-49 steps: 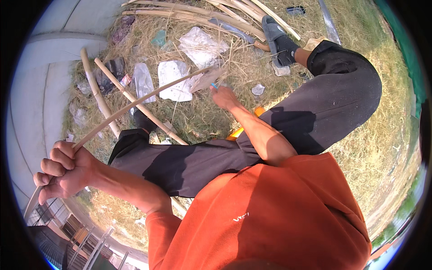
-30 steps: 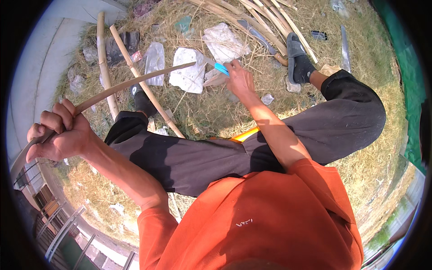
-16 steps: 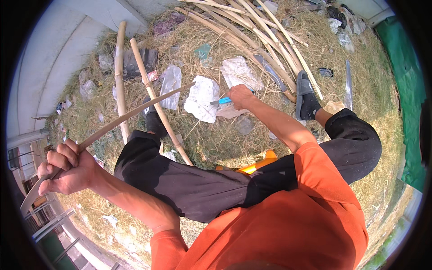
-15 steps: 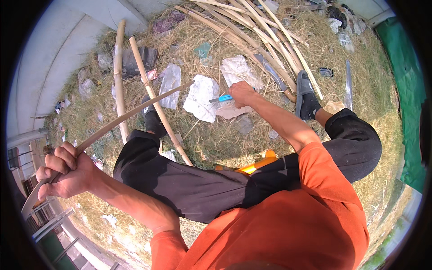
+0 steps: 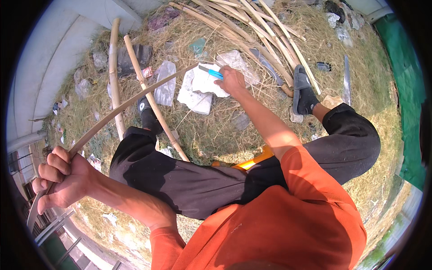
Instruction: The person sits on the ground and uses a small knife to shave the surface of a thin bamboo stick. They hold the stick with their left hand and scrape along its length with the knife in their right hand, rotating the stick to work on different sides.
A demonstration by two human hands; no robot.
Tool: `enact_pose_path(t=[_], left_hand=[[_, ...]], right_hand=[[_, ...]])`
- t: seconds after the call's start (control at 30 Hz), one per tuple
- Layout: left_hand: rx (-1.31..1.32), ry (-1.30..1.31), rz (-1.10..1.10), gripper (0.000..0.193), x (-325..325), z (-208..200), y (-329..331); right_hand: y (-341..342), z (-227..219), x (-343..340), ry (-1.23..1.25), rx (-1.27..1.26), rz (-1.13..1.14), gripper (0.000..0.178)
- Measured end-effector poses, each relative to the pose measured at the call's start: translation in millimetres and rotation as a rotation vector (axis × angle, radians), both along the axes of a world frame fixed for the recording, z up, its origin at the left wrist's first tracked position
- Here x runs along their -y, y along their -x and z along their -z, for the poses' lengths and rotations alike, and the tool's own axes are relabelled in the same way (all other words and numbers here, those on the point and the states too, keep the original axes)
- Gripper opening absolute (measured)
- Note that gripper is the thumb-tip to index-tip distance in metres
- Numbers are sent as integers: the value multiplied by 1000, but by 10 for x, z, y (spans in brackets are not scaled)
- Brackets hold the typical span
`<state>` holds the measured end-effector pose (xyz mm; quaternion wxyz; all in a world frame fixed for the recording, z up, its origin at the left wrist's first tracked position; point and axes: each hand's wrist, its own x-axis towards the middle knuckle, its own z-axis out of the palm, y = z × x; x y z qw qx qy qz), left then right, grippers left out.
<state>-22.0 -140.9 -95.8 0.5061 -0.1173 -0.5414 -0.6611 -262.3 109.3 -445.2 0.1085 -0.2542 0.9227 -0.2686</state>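
Observation:
A long, thin bamboo strip (image 5: pixel 123 106) runs from my left hand (image 5: pixel 64 177) up to the right, bowed slightly. My left fingers are wrapped round its near end. My right hand (image 5: pixel 232 81) grips a blue utility knife (image 5: pixel 215 73). The knife's blade is out, pointing left, beside the strip's far tip; whether they touch I cannot tell. Below the knife, a pale flat piece (image 5: pixel 208 84) overlaps a white slab (image 5: pixel 194 101). Whether my right fingers also hold that pale piece is hidden.
Two bamboo poles (image 5: pixel 114 76) stand by my left foot. More poles (image 5: pixel 265 29) lie at the far side, with a large knife (image 5: pixel 266 64) beside them. A long blade (image 5: pixel 346 81) lies right of my right shoe (image 5: pixel 302 84). Dry grass and plastic scraps cover the ground.
My right hand and utility knife have moved up and left to the strip's tip. The pale flat piece now overlaps the white slab. My left hand keeps its hold, shifting slightly.

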Motion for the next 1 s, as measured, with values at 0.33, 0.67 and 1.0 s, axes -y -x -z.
enact_pose_path(t=[0.33, 0.67, 1.0], left_hand=[[11, 19, 145, 52, -418, 74, 334], [102, -35, 146, 55, -532, -86, 367], [169, 47, 134, 53, -754, -235, 713]], right_hand=[[-497, -590, -440, 450, 396, 645, 35], [-1277, -1522, -368, 387, 653, 167, 45], [-1442, -2512, -281, 645, 225, -60, 22]])
